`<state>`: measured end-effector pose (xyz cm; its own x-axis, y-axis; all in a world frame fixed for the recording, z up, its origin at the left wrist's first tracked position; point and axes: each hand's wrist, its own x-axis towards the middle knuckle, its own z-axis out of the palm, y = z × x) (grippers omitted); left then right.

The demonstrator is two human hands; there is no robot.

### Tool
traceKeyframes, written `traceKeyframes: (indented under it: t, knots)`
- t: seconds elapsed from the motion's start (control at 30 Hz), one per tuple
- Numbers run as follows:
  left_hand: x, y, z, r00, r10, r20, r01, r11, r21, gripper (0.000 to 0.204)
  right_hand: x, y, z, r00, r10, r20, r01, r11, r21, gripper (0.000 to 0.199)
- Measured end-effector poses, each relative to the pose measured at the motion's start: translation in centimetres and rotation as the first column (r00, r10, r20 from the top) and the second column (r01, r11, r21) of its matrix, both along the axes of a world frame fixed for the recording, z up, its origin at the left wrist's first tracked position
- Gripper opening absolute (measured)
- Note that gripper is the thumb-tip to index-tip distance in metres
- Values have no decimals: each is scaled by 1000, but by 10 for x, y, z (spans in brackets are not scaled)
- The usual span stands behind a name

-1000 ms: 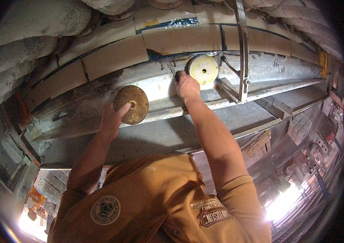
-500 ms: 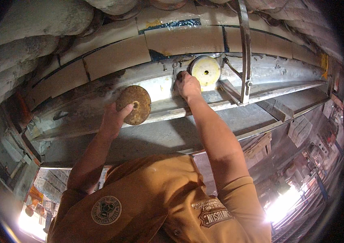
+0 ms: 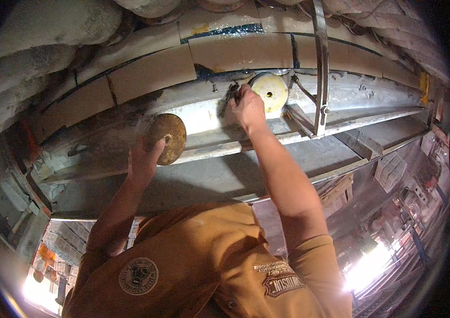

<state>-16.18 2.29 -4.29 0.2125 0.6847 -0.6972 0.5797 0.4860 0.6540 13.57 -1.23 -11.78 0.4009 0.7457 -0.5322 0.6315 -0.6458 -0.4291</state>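
Note:
A round, rusty brown metal disc (image 3: 174,139) with a small centre hole is gripped by my left hand (image 3: 144,158). The thumb lies across its face near the hole, and the fingers go behind it. My right hand (image 3: 249,111) is raised to the metal wall, its fingers closed around something small and dark that I cannot make out. Just right of those fingers, a pale yellow disc (image 3: 273,93) with a dark centre hole sits against the wall. Small bolts (image 3: 215,88) stick out of the wall left of my right hand.
An upright metal bar (image 3: 321,69) stands right of the yellow disc, with a slanted brace at its foot. A long metal ledge (image 3: 219,150) runs below my hands. Brown panels (image 3: 241,52) line the wall above. Stacked blocks (image 3: 65,237) show at lower left.
My left hand has moved slightly left with the rusty disc, which has turned a little. My right hand has shifted up slightly, and the dark thing at its fingers has moved up too.

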Motion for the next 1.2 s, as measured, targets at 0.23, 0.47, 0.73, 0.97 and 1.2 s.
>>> traceKeyframes:
  t: [0.23,0.47,0.73,0.97,1.2]
  knots:
    - [3,-14,0,958,-127,-257,213,916,341,44,19,39,-25,947,283,152,-265,956,-128,29]
    - [-13,-36,-40,909,-235,-345,387,783,487,28,26,50,-32,890,424,169,-395,901,-181,31]
    - [-2,-33,-36,861,-280,-424,465,770,437,27,8,34,-49,928,370,34,-369,909,192,22]
    - [-1,-33,-35,852,-272,-447,482,742,467,23,-19,33,-72,960,278,46,-282,940,191,20]
    - [-17,-52,-57,794,-260,-549,507,782,363,36,-5,30,-29,679,-200,-706,309,950,29,28]
